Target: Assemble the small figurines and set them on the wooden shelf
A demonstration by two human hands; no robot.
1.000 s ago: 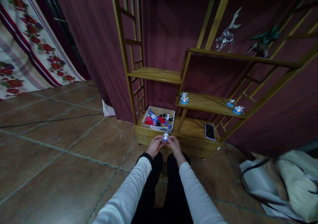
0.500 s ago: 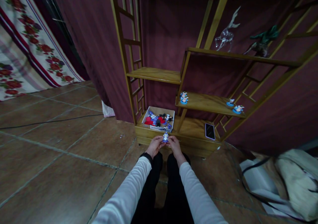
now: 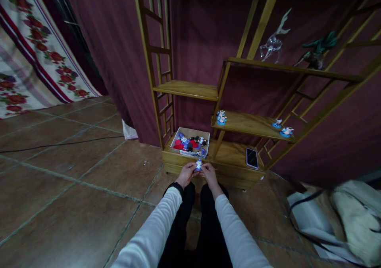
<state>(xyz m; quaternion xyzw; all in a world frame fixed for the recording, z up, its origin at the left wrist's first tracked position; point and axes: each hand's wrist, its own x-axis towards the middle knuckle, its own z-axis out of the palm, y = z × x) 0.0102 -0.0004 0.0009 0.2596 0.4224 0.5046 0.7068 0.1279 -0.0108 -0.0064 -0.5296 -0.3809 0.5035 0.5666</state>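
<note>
Shallow white cardboard box (image 3: 195, 132): while it lies just in front of us, we see jumbled red, black and purple figures (image 3: 190, 145) inside.
Left hand (image 3: 186, 173): our fingertips are clamped on the left side of the small white-and-purple, plastic-looking figurine (image 3: 199, 164).
Figurine: upright between our fingertips, nearer us than the box, its long axis vertical.
Right hand (image 3: 209, 173): our fingertips are clamped on its right side, as near as the left's.
Brown wooden shelf (image 3: 250, 124): it bears blue-based figures (image 3: 221, 118), up and right of us.

A purple-and-white figurine (image 3: 199, 164) is held upright in midair.
</note>
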